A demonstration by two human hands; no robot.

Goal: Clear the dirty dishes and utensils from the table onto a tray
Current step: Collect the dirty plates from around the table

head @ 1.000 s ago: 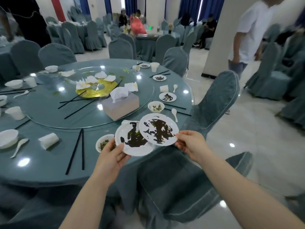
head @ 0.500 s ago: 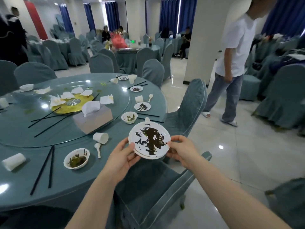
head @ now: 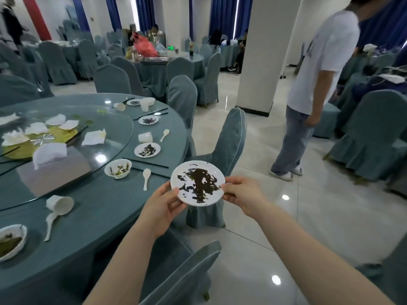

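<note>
White plate (head: 197, 183), dark-smeared, held off table (head: 105, 208) edge between hands. Left hand (head: 161, 206) pinches left rim; right hand (head: 242, 194) grips right rim, fingers curled.

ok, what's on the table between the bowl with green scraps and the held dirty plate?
In the head view, a white spoon and black chopsticks lie between the bowl and the plate, which both hands grip at its rim.
</note>
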